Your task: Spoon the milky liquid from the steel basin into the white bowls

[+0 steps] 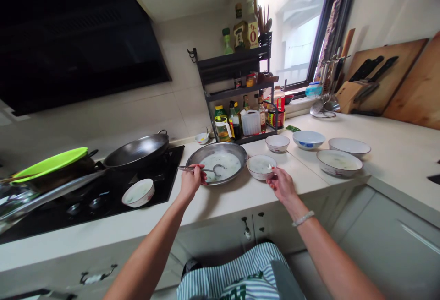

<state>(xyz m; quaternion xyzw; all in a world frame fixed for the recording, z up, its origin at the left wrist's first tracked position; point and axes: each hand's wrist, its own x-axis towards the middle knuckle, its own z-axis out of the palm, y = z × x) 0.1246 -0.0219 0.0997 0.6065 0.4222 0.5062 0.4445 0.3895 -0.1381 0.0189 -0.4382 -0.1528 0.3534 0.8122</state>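
A metal ladle (207, 170) is gripped by its handle in my left hand (192, 180). Its bowl end rests over a wide steel basin (196, 158) that holds a white, soupy food with green bits. Just right of the basin stands a small white bowl (258, 174) with some of the same food in it. My right hand (282, 183) pinches that bowl at its right rim, fingers closed on it, and the bowl appears to sit on the counter. A bracelet circles my right wrist.
On the stove, a filled bowl (138, 193) sits near a wok (137, 150) and a green colander (51, 165). To the right are a larger filled bowl (338, 168), a blue-patterned bowl (308, 140) and other bowls. A condiment rack (237, 91) stands behind; a knife block (350, 96) is farther right.
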